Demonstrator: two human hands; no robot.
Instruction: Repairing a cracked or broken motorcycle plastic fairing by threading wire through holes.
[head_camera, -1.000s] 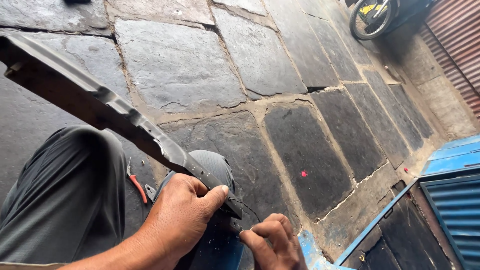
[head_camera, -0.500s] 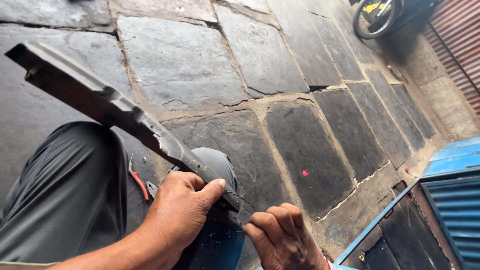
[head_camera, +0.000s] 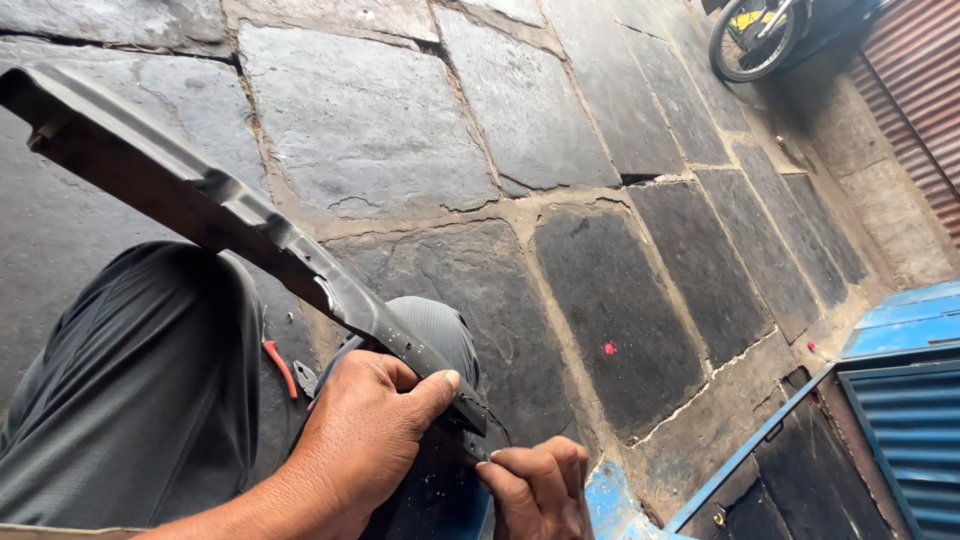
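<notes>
the left hand (head_camera: 365, 445) is clamped on the lower end of a long dark metal strip (head_camera: 215, 215), thumb pressed over its edge. the strip runs from the bottom centre up to the upper left of the frame, above the grey trouser knees (head_camera: 140, 390). the right hand (head_camera: 535, 490), at the bottom centre, has its fingers curled together and touches the strip's end. red-handled pliers (head_camera: 285, 370) lie on the stone floor (head_camera: 400, 130) between the knees. a wheel (head_camera: 750, 40) is at the upper right.

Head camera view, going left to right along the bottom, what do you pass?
Grey trouser leg → red-handled tool → left hand gripping the long black panel → right hand → blue metal frame.
</notes>
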